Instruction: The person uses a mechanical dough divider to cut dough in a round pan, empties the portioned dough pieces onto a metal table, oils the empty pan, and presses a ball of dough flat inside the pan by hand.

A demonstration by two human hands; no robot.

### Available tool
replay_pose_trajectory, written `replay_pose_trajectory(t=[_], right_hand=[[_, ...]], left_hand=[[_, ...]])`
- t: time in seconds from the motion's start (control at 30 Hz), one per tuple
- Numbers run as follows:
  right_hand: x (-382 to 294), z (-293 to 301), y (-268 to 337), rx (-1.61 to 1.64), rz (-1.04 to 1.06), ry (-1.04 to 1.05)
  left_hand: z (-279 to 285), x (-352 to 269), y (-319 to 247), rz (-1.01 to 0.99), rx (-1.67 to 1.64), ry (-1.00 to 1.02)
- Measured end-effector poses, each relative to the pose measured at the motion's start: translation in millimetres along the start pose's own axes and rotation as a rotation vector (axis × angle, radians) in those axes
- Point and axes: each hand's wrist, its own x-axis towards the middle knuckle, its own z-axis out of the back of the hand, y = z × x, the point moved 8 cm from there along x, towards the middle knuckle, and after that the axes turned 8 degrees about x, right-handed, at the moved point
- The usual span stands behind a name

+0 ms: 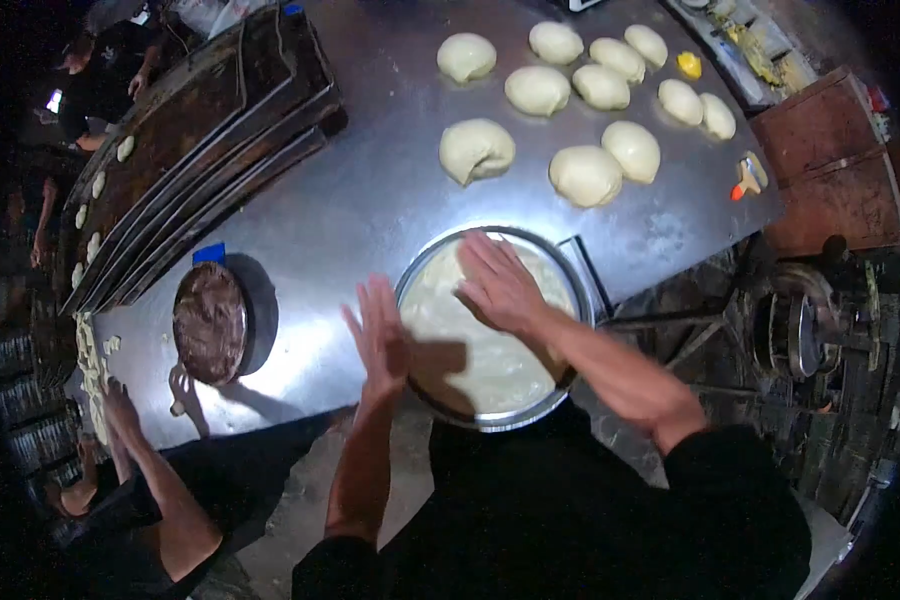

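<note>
A round metal pan (pixel 583 300) sits at the table's near edge in the head view, its inside covered by a sheet of pale dough (pixel 487 360). My right hand (pixel 499 285) lies over the upper part of the dough, palm down with the fingers together; whether it presses on it I cannot tell. At the pan's left rim, my left hand (pixel 382 341) is raised with its fingers extended and holds nothing. Beyond the pan, several smooth dough balls (pixel 585 176) rest on the steel table (pixel 330 217). One dough ball (pixel 477 150) shows a fold in its lower side.
Stacked dark trays (pixel 217 142) fill the back left. A round brown-coated pan (pixel 210 322) stands left. Beyond it, a co-worker's hand (pixel 120 409) is at small dough pieces (pixel 90 367). A scraper (pixel 751 174), yellow lump (pixel 688 65) and ingredient containers (pixel 757 56) are at right.
</note>
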Motion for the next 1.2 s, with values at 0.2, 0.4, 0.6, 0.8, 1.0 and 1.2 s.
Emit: replay_pose_trajectory(t=[0.2, 0.4, 0.6, 0.8, 1.0, 1.2], right_hand=[[-15.5, -7.1, -36.1, -0.208, 0.040, 0.068], [10.6, 24.1, -42.3, 0.122, 0.040, 0.136], [-35.1, 3.7, -17.9, -0.306, 0.131, -0.019], [12.3, -23.9, -9.1, -0.316, 0.103, 0.038], [40.4, -51.2, 18.4, -0.287, 0.110, 0.052], [-1.5, -115.8, 64.7, -0.154, 0.235, 0.215]], left_hand=[[-1.6, 29.9, -87.9, -0.517, -0.012, -0.005], [-12.8, 5.0, -75.2, -0.234, 0.111, 0.079], [-11.3, 23.5, -80.2, -0.398, 0.087, 0.054], [-2.3, 64.2, 13.1, -0.055, -0.409, 0.100], [-21.7, 16.8, 30.7, 0.128, -0.531, -0.098], [-18.3, -61.7, 22.9, 0.244, -0.360, -0.407]])
